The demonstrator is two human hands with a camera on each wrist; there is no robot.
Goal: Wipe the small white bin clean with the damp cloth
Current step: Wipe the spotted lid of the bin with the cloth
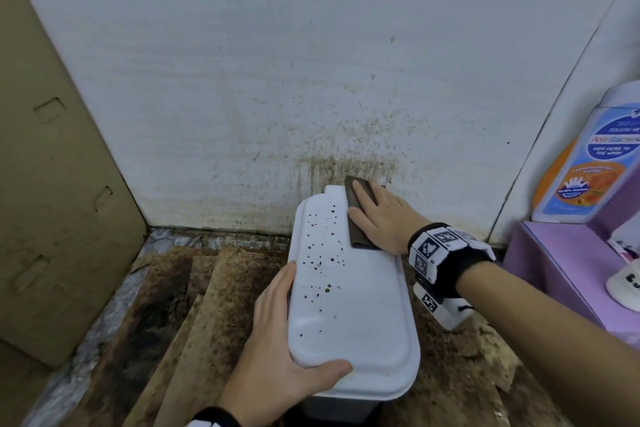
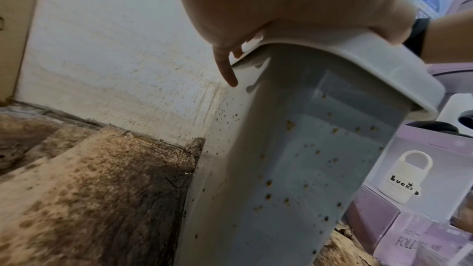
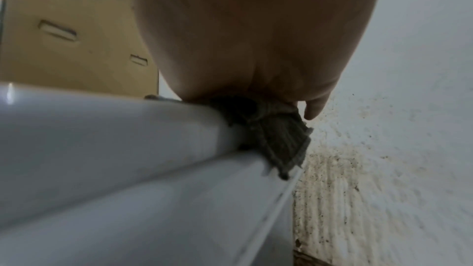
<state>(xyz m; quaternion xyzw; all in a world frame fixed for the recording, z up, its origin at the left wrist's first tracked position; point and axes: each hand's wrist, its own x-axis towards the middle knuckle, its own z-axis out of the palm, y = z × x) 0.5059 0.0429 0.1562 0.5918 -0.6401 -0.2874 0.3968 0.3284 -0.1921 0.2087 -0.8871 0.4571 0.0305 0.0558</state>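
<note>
The small white bin [image 1: 349, 291] is seen at about 6 o'clock in the head view, standing on a dirty brown floor [image 1: 173, 322] close to a white wall [image 1: 277, 45]. Its near end is held by the left hand [image 1: 277, 350], with the thumb curled over the lid and the fingers laid along the side. A dark cloth [image 1: 358, 215] is pressed flat on the far right of the lid, at about 1 o'clock on it, by the right hand [image 1: 384, 222] with straight fingers. Brown spots are left on the lid at about 10 o'clock, and many more on the bin's side. The bin could be tipped if it is pushed too hard, and the hanging cloth could be dragged on the stained wall. A cardboard sheet [image 1: 52, 166] is leaned at 9 o'clock. A purple box [image 1: 554, 270] and a bottle [image 1: 588, 163] are kept at 3 o'clock.
</note>
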